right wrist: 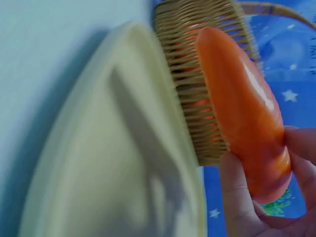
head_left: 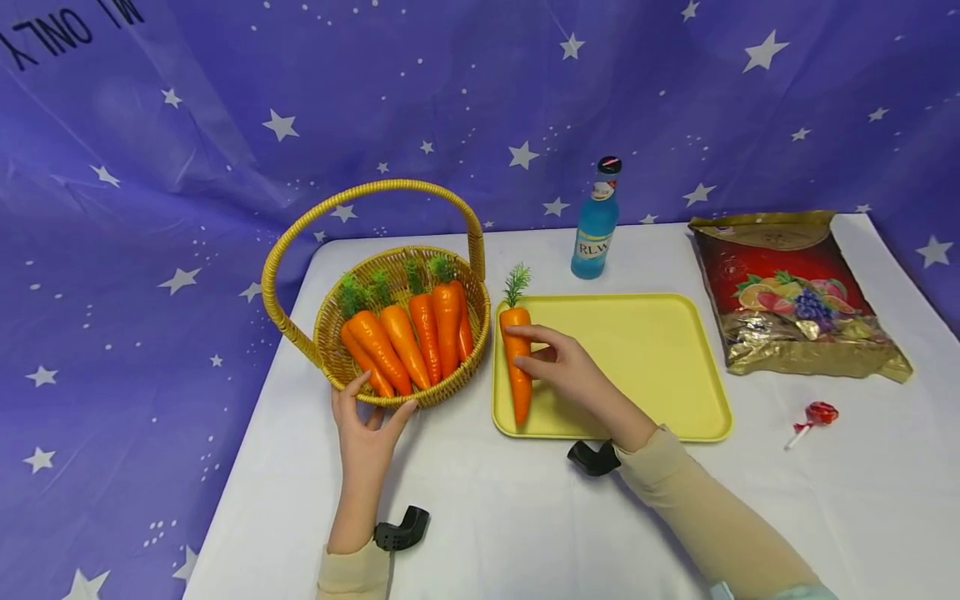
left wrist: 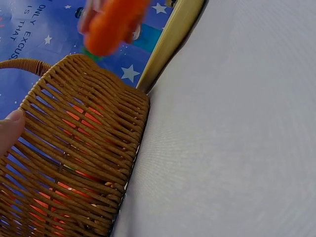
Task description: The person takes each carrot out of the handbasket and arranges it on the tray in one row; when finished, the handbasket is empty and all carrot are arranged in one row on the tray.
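A carrot with a green top is pinched between the thumb and fingers of my right hand. It hangs over the left end of a yellow tray, and the right wrist view shows a gap and a shadow beneath the carrot. My left hand holds the near rim of a wicker basket, thumb outside and fingers at the edge. Several more carrots lie in that basket, tops toward the back. From the left wrist view, my left thumb rests on the woven side.
Behind the tray stands a blue bottle. A red and gold fruit-printed bag lies to the right, with a red lollipop in front of it. A starry purple cloth hangs behind the white table.
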`<state>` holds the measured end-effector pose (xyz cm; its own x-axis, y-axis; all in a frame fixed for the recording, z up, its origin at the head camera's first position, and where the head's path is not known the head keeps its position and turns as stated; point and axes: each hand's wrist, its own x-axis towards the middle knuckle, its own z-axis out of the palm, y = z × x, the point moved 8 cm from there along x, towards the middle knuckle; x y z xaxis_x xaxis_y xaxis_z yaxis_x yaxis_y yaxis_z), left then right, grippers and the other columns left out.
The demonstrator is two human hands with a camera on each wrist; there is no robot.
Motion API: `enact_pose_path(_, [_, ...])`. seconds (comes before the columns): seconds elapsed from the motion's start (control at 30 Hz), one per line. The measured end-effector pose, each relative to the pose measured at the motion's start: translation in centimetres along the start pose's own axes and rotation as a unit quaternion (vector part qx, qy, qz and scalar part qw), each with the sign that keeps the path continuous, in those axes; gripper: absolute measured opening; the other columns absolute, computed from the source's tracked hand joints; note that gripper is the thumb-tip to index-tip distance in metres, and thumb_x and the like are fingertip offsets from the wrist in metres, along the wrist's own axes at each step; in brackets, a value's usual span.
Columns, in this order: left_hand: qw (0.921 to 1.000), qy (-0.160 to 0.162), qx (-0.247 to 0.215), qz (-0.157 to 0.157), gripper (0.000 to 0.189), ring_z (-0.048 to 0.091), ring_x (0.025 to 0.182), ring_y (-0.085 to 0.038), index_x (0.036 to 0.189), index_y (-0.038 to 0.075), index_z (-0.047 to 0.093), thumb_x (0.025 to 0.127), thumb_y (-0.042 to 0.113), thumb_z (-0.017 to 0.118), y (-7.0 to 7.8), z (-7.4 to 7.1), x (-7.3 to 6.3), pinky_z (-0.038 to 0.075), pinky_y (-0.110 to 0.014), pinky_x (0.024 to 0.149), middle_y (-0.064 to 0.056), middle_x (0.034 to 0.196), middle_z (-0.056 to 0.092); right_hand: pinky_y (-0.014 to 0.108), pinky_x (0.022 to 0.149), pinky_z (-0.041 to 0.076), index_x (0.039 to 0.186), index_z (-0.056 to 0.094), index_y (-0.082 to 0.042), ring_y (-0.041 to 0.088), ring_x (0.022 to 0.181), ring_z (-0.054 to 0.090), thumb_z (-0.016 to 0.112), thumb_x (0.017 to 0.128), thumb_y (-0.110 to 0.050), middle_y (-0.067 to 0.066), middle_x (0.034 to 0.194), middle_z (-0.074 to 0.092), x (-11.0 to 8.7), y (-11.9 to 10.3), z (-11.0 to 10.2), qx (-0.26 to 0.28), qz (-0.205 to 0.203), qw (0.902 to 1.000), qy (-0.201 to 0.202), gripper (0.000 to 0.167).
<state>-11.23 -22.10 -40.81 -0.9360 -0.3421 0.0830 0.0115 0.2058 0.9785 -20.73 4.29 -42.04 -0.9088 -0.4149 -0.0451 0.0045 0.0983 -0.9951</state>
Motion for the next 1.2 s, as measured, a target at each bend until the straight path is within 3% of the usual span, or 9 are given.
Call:
enact_pose_path(0.1, [1.0000, -0.003, 0.000, -0.006, 0.069, 0.005, 0.143, -0.036, 0.136, -0.002, 0.039, 0.080, 0.004, 0.079, 0.0, 0.0, 0.0, 0.034, -0.054, 0.104, -0.019, 0.157, -0.013, 0.037, 0.074, 0.056, 0.137, 0.055, -0.012, 0.027, 0.094, 0.062, 0.064, 0.094, -0.008, 0.014, 0.131, 0.052, 0.6, 1.4, 0.1, -0.007, 0.020, 0.9997, 0.007, 0.044])
enact_pose_path(0.23, [0.9999, -0.007, 0.001, -0.011, 0.068, 0.005, 0.143, -0.035, 0.136, -0.002, 0.039, 0.080, 0.006, 0.079, -0.1, 0.2, 0.0, 0.033, -0.054, 0.105, -0.018, 0.157, -0.014, 0.033, 0.071, 0.054, 0.136, 0.057, -0.018, 0.025, 0.092, 0.058, 0.065, 0.093, -0.012, 0.013, 0.125, 0.055, 1.1, 2.0, 0.3, -0.078, 0.033, 0.9960, 0.029, 0.044])
enact_pose_path(0.47, [0.9998, -0.007, 0.000, -0.017, 0.068, 0.004, 0.143, -0.034, 0.136, -0.002, 0.039, 0.081, 0.006, 0.078, -0.1, 0.2, -0.1, 0.032, -0.054, 0.106, -0.019, 0.157, -0.014, 0.030, 0.069, 0.052, 0.134, 0.059, -0.021, 0.022, 0.085, 0.060, 0.069, 0.091, -0.017, 0.013, 0.120, 0.057, 1.6, 1.3, 1.2, -0.201, 0.009, 0.9783, 0.048, 0.045])
enact_pose_path(0.67, [0.9998, -0.005, 0.005, -0.017, 0.068, 0.005, 0.143, -0.036, 0.136, -0.002, 0.039, 0.081, 0.006, 0.078, 0.0, 0.1, -0.1, 0.032, -0.055, 0.105, -0.020, 0.156, -0.014, 0.029, 0.068, 0.050, 0.131, 0.062, -0.022, 0.019, 0.080, 0.058, 0.071, 0.089, -0.022, 0.011, 0.110, 0.060, 1.8, 0.9, 1.6, -0.266, 0.006, 0.9626, 0.053, 0.043])
enact_pose_path(0.83, [0.9998, -0.004, 0.009, -0.017, 0.068, 0.005, 0.143, -0.036, 0.136, -0.002, 0.039, 0.081, 0.006, 0.078, 0.0, 0.1, -0.1, 0.033, -0.055, 0.105, -0.019, 0.156, -0.014, 0.029, 0.066, 0.048, 0.133, 0.061, -0.022, 0.019, 0.078, 0.055, 0.069, 0.091, -0.025, 0.012, 0.109, 0.060, 1.9, 0.9, 1.8, -0.290, 0.010, 0.9558, 0.046, 0.043])
enact_pose_path(1.0, [0.9999, -0.005, 0.008, -0.012, 0.068, 0.005, 0.143, -0.037, 0.136, -0.002, 0.039, 0.081, 0.005, 0.078, 0.1, 0.1, -0.1, 0.033, -0.056, 0.105, -0.021, 0.156, -0.014, 0.032, 0.072, 0.048, 0.135, 0.058, -0.023, 0.020, 0.086, 0.056, 0.066, 0.092, -0.031, 0.010, 0.124, 0.060, 1.5, 0.6, 2.0, -0.328, 0.025, 0.9442, 0.015, 0.045])
enact_pose_path(1.2, [0.9998, -0.005, 0.008, -0.019, 0.068, 0.006, 0.143, -0.034, 0.136, -0.002, 0.038, 0.081, 0.006, 0.078, 0.1, 0.1, -0.2, 0.032, -0.055, 0.105, -0.020, 0.156, -0.013, 0.033, 0.065, 0.045, 0.137, 0.057, -0.024, 0.021, 0.081, 0.055, 0.065, 0.093, -0.031, 0.010, 0.126, 0.060, 1.3, -0.4, 1.9, -0.359, 0.037, 0.9323, -0.020, 0.045])
